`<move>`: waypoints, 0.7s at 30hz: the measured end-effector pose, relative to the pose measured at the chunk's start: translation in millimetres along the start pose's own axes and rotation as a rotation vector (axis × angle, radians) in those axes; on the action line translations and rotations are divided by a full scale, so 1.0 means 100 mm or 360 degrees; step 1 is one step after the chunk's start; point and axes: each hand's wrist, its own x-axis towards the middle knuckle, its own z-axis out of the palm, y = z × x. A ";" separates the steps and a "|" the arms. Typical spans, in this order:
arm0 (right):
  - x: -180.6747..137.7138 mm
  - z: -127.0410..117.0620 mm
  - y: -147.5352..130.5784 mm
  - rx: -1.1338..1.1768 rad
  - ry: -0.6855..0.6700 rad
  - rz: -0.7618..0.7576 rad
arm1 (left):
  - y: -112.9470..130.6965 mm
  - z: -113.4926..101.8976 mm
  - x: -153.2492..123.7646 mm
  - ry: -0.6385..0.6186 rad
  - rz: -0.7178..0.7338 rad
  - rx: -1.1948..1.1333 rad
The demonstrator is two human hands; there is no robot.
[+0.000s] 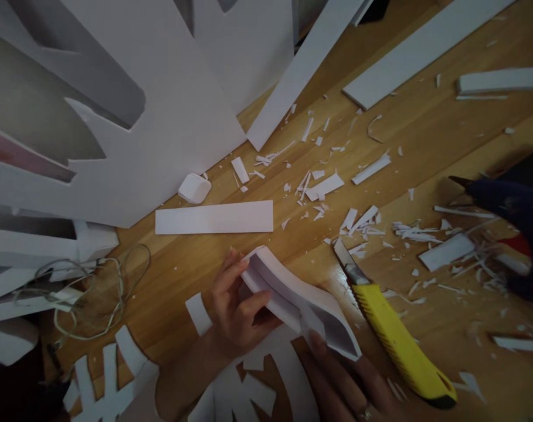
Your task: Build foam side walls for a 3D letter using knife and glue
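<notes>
Both my hands hold a hollow, curved white foam-board piece over the lower middle of the table, its open side turned toward me. My left hand grips its left end, thumb and fingers closed on the walls. At its lower right end, my right hand presses fingers against the near wall; a ring shows on one finger. To the right lies a yellow utility knife with its blade out. A flat white strip rests just beyond the piece. Beneath my hands are white cut-out sheets.
Large white foam sheets with cut-outs fill the upper left. Long white strips lie at the upper right. A dark blue glue gun is at the right edge. Scraps litter the wooden table. A thin cable coils at left.
</notes>
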 end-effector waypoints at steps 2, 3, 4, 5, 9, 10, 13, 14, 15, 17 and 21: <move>0.00 0.01 -0.02 0.0058 -0.0031 0.0015 | 0.00 0.01 0.00 0.0004 0.0009 -0.0033; 0.00 0.01 -0.03 0.0089 -0.0035 0.0042 | 0.00 0.01 -0.01 0.0011 0.0013 -0.0058; 0.01 0.02 -0.04 0.0119 -0.0014 0.0070 | -0.01 0.01 -0.01 0.0026 0.0022 -0.0082; 0.01 0.03 -0.06 0.0142 0.0027 0.0102 | -0.01 0.02 -0.01 0.0041 0.0035 -0.0098; 0.06 0.04 -0.12 0.0212 0.0198 0.0217 | -0.02 0.01 0.00 0.0034 0.0093 -0.0101; 0.08 0.04 -0.13 0.0228 0.0207 0.0226 | -0.03 0.01 0.00 0.0025 0.0105 -0.0109; 0.11 0.00 -0.15 0.0241 0.0266 0.0239 | -0.06 0.00 -0.02 -0.0002 0.0158 -0.0158; 0.12 -0.01 -0.16 0.0241 0.0280 0.0244 | -0.07 -0.01 -0.02 -0.0006 0.0166 -0.0172; 0.12 -0.02 -0.16 0.0247 0.0281 0.0252 | -0.08 -0.01 -0.02 -0.0001 0.0166 -0.0179; 0.12 -0.03 -0.17 0.0270 0.0274 0.0257 | -0.08 -0.02 -0.03 0.0023 0.0144 -0.0189; 0.12 -0.04 -0.18 0.0289 0.0236 0.0242 | -0.06 -0.02 -0.02 0.0085 0.0132 -0.0216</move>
